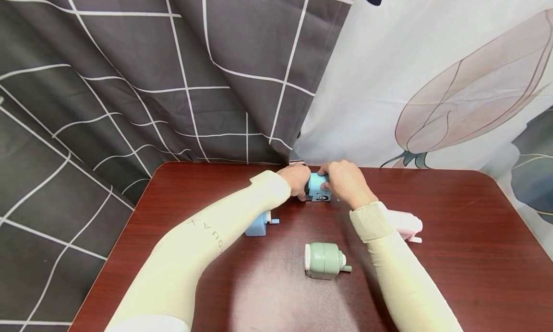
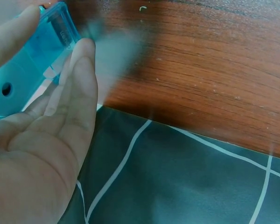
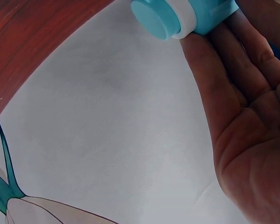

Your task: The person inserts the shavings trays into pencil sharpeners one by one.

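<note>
A light blue crank pencil sharpener (image 1: 318,186) with a panda picture on its side is at the table's far edge, between both hands. My left hand (image 1: 295,176) grips its left end; in the left wrist view, thumb and fingers lie on opposite sides of the blue body (image 2: 17,77), near a round hole and a see-through drawer. My right hand (image 1: 344,182) holds the other end. Its fingers lie against the turquoise body (image 3: 214,15) beside a white ring and round knob in the right wrist view. The hands hide part of the sharpener.
A green sharpener (image 1: 324,261) lies near the middle of the brown table (image 1: 458,255). A blue sharpener (image 1: 256,225) is partly hidden by the left sleeve, a pink one (image 1: 406,224) by the right sleeve. A grey checked curtain (image 1: 142,73) and a white curtain (image 1: 358,92) hang behind the table.
</note>
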`<state>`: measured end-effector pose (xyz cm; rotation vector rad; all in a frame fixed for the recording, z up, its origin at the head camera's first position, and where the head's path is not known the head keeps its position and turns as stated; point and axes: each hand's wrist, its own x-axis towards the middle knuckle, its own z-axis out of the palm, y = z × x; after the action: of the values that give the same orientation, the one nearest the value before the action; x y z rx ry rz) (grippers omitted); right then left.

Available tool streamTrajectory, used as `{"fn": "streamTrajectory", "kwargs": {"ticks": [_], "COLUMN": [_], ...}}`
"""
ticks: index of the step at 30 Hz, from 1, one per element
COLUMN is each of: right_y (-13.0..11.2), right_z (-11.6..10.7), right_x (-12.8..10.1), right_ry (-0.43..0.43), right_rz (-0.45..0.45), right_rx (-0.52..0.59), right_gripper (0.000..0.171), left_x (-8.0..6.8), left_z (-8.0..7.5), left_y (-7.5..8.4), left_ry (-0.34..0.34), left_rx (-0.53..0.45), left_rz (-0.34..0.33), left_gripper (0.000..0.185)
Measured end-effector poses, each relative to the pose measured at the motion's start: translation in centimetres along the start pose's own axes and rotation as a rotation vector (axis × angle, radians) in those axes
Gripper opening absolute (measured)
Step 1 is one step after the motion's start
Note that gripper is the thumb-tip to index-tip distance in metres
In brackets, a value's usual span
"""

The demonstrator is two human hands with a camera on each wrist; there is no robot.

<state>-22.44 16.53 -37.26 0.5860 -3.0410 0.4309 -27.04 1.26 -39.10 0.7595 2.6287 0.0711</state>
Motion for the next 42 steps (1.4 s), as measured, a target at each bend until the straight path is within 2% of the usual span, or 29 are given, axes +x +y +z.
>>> {"fn": "streamTrajectory", "kwargs": {"ticks": [42], "right_y": [-0.02], "right_z": [0.02], "right_x": [0.03], "right_ry": [0.002], "right_rz": [-0.003], "right_rx": [-0.005], "right_gripper": [0.029], "left_x": [0.52], "left_z": [0.10], "left_y": [-0.04], "left_ry": [0.034], "left_rx": [0.012], "left_rz": [0.007], "left_gripper": [0.037]}}
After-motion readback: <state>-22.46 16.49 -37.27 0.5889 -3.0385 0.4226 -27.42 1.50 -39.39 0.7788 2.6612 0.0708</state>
